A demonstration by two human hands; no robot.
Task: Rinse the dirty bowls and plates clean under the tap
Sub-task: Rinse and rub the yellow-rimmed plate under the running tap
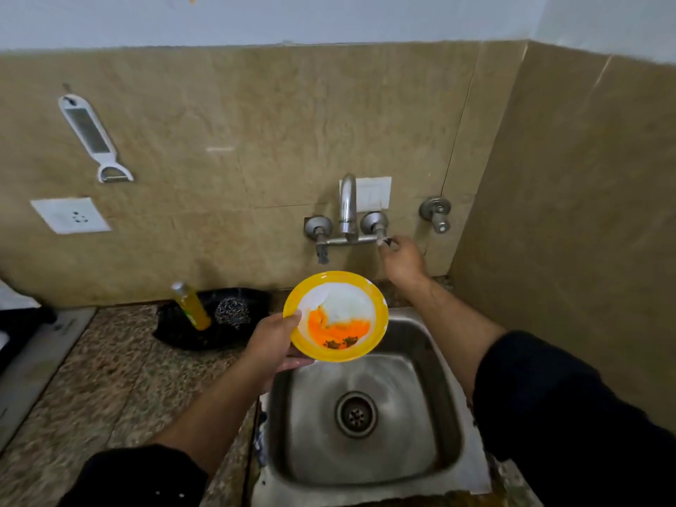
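Above the steel sink [435, 364], left hand [270, 345] grips a round yellow-rimmed bowl [347, 305], tilted: glossy white inside, orange smear, dark flecks (residue unidentified). At the metal tap handle [382, 240], right hand [402, 263] fingers [387, 252] pinch it. Speckled stone counter [109, 360] alongside.

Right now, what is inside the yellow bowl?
Orange sauce residue pools in the yellow bowl, low on its white interior, with dark food bits near the front rim. The thumb of the left hand covers a little of the left rim.
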